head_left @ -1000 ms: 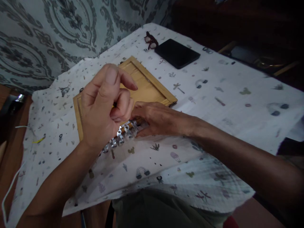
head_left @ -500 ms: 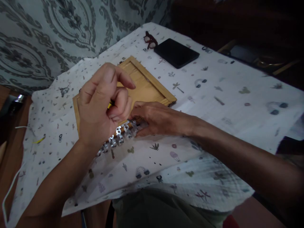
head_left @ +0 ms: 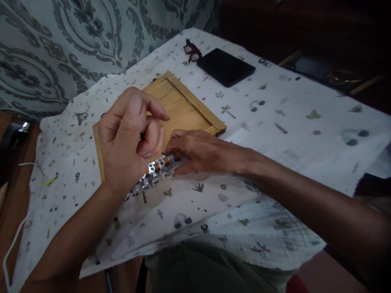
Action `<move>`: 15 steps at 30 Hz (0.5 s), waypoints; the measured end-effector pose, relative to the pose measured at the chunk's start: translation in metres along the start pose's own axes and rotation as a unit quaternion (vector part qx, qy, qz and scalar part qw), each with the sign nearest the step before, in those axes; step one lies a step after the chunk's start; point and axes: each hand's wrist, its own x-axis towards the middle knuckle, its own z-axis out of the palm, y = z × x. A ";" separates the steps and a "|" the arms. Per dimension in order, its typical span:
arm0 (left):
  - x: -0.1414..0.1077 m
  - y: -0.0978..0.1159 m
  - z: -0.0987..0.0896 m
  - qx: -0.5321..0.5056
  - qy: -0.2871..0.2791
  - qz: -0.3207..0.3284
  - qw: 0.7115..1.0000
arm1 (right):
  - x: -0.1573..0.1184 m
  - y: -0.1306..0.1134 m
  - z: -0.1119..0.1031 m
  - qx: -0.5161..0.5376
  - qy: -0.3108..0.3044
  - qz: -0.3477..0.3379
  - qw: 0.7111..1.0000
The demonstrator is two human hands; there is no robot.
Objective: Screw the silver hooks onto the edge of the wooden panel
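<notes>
A yellowish wooden board with a raised frame [head_left: 179, 99] lies on the patterned cloth. Along its near edge runs a silver strip with several curved hooks [head_left: 153, 173]. My left hand [head_left: 130, 126] is closed above the strip, its fingers curled round a screwdriver [head_left: 142, 136] that is mostly hidden. A black bit of its handle shows between the fingers, and a thin dark shaft points at the strip's right part. At that right end, my right hand [head_left: 200, 151] holds the hook strip against the board edge, thumb below and fingers above.
A black tablet [head_left: 226, 67] and dark red glasses [head_left: 192, 51] lie at the back of the cloth [head_left: 293, 162]. To the left are a small yellow item [head_left: 50, 180] and a white cable [head_left: 14, 248]. A patterned curtain [head_left: 61, 53] hangs behind.
My left hand has shifted slightly left and down and turned a little; the yellow on the handle no longer shows, only black. My right hand stays at the strip's end.
</notes>
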 end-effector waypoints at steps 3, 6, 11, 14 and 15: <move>0.000 0.002 -0.001 -0.004 -0.008 -0.006 1.000 | 0.000 -0.001 0.000 -0.004 0.002 0.000 1.000; 0.002 0.006 -0.001 0.007 -0.003 -0.003 1.000 | 0.000 -0.001 0.000 -0.012 0.002 -0.006 1.000; 0.004 0.006 -0.001 0.006 0.001 0.005 1.000 | 0.000 0.001 0.000 -0.013 0.003 -0.009 1.000; 0.003 0.001 -0.003 0.000 0.001 0.004 1.000 | 0.000 0.003 0.001 -0.006 0.007 -0.019 1.000; 0.003 -0.001 -0.005 -0.002 -0.003 0.012 1.000 | 0.000 0.003 0.001 -0.006 0.009 -0.022 1.000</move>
